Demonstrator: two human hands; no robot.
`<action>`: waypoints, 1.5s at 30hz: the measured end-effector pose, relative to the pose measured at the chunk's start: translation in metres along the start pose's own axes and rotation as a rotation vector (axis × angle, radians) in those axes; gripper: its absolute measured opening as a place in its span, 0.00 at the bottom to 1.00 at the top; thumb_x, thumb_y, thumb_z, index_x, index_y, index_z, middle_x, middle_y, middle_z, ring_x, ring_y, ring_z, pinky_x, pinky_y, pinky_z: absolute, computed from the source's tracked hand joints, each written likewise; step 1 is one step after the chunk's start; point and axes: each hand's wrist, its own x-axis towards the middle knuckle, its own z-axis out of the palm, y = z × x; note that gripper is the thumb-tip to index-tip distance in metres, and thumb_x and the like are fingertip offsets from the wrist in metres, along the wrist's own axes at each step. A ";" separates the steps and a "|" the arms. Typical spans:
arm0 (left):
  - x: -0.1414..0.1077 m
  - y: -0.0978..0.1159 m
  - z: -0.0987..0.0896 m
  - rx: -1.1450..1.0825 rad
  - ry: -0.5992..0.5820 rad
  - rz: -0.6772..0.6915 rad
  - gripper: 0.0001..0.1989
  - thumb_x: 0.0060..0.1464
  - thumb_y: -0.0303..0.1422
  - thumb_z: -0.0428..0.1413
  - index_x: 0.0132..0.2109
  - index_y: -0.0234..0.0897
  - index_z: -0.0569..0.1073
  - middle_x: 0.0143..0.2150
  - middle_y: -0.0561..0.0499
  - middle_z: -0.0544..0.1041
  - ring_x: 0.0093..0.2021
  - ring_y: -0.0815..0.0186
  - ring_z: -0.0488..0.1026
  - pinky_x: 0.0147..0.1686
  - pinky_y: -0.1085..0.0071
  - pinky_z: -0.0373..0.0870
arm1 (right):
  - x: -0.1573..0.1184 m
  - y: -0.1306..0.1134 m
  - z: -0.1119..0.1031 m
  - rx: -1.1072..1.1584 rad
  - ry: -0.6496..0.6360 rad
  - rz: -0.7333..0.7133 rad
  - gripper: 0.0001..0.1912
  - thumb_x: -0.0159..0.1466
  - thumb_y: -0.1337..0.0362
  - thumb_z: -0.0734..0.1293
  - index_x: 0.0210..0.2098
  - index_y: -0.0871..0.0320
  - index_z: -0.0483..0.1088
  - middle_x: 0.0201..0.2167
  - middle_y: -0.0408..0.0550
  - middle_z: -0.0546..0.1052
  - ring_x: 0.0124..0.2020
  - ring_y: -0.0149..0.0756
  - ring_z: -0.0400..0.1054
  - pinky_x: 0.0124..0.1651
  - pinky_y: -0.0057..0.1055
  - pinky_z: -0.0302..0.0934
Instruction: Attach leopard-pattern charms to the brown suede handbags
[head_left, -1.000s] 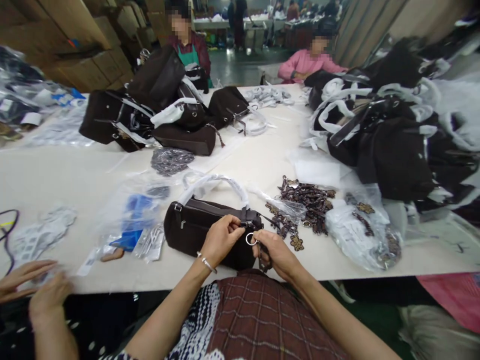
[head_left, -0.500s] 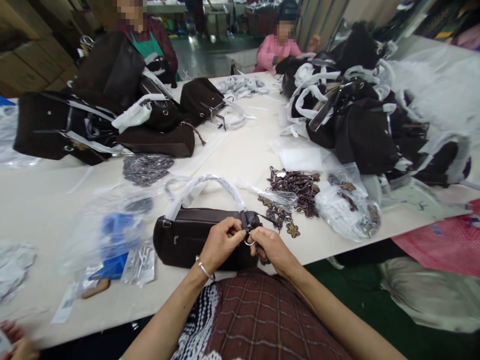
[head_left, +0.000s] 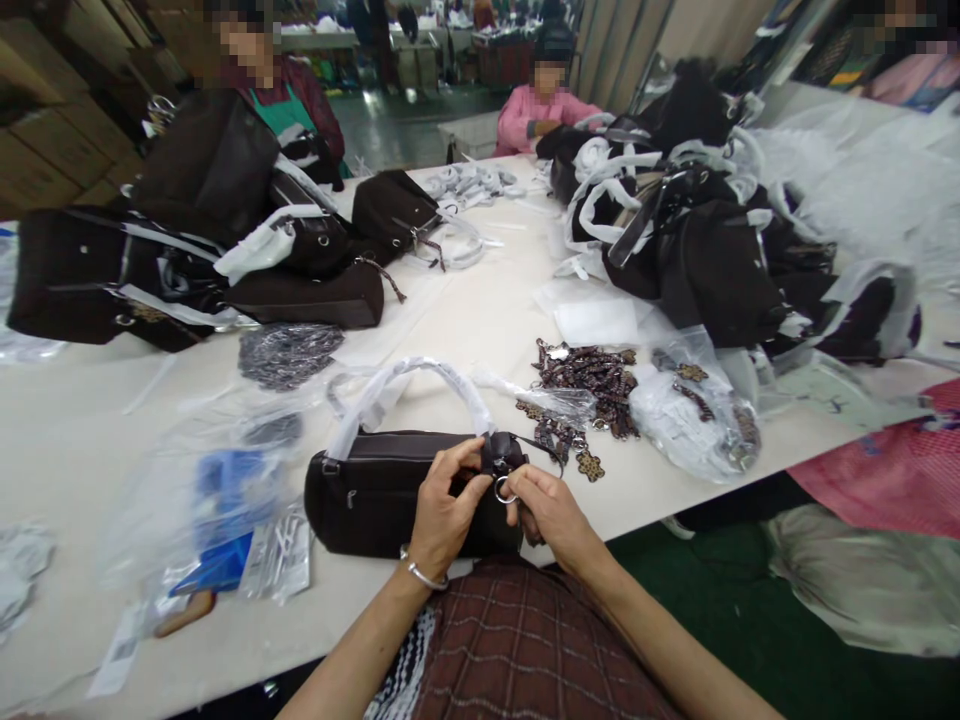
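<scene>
Left hand (head_left: 444, 510) pinches the dark handbag (head_left: 375, 490) strap tab; right hand (head_left: 551, 508) pinches its metal ring (head_left: 503, 490), on the tabletop (head_left: 480, 320).

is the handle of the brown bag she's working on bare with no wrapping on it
No, the handle of the brown bag is wrapped in white plastic.

Dark brown handbag (head_left: 375, 490) with a white-wrapped handle (head_left: 420, 385), silver ring (head_left: 504, 490), silver bracelet (head_left: 424, 573), cream-white table (head_left: 480, 310), brown patterned charms (head_left: 592, 375), blue packet (head_left: 229, 490) in clear plastic, maroon checked garment (head_left: 517, 640)
</scene>
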 end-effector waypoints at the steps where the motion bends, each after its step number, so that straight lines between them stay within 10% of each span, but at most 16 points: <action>1: 0.000 0.000 -0.001 0.002 -0.007 0.014 0.19 0.55 0.31 0.57 0.54 0.44 0.70 0.43 0.52 0.74 0.42 0.67 0.72 0.46 0.70 0.68 | 0.000 0.000 0.001 -0.002 0.000 0.001 0.12 0.62 0.55 0.61 0.31 0.57 0.68 0.17 0.39 0.71 0.13 0.22 0.51 0.16 0.22 0.43; 20: 0.010 -0.012 -0.009 -0.260 -0.197 -0.100 0.21 0.56 0.30 0.54 0.56 0.40 0.61 0.37 0.53 0.72 0.36 0.69 0.70 0.41 0.71 0.66 | 0.015 0.009 0.007 -0.149 0.101 0.011 0.14 0.60 0.53 0.64 0.27 0.57 0.67 0.16 0.39 0.68 0.14 0.24 0.51 0.17 0.24 0.42; 34: 0.012 -0.013 -0.004 -0.294 -0.137 -0.111 0.19 0.58 0.29 0.53 0.55 0.41 0.60 0.40 0.52 0.73 0.39 0.69 0.72 0.42 0.71 0.67 | 0.013 0.011 0.034 0.215 0.320 -0.087 0.16 0.62 0.51 0.65 0.32 0.58 0.67 0.22 0.41 0.72 0.17 0.25 0.58 0.21 0.24 0.54; 45: 0.011 -0.021 -0.006 -0.312 0.012 -0.223 0.21 0.54 0.34 0.58 0.52 0.40 0.61 0.39 0.53 0.72 0.40 0.67 0.72 0.43 0.70 0.68 | 0.003 0.010 0.014 0.124 0.077 0.040 0.19 0.61 0.47 0.64 0.34 0.58 0.63 0.20 0.44 0.75 0.21 0.32 0.68 0.29 0.28 0.64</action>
